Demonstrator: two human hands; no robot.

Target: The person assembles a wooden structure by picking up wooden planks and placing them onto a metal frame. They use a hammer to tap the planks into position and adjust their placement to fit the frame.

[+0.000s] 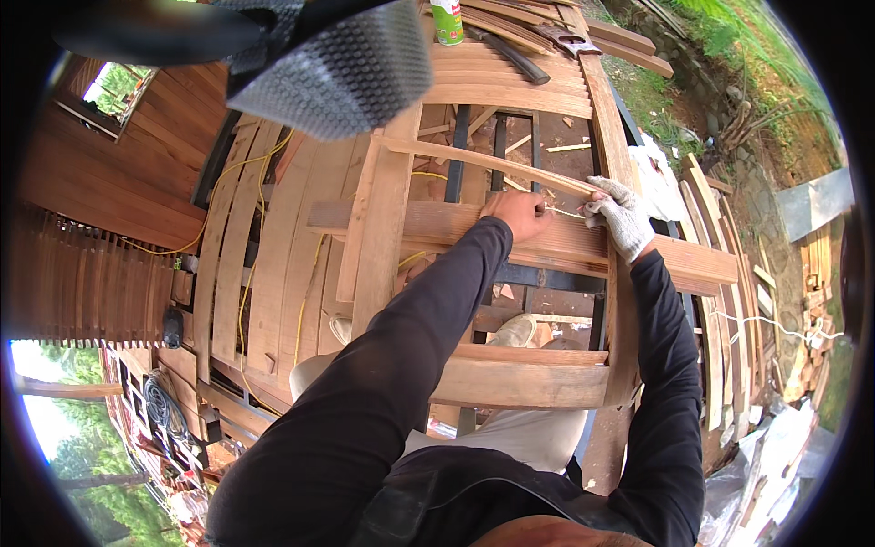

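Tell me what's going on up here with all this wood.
A person in black sleeves is crouched on a timber frame of planks and dark metal beams. The bare left hand presses on a wide plank. The gloved right hand grips the end of a thin wooden strip lying slantwise over the opening. A small pale stick sits between the two hands. A green-and-white can and hand tools rest on boards farther off.

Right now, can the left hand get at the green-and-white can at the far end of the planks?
Probably not without leaning. The left hand rests on the wide plank, and the can stands far beyond it past the open frame. Nothing blocks the way; it just looks too far.
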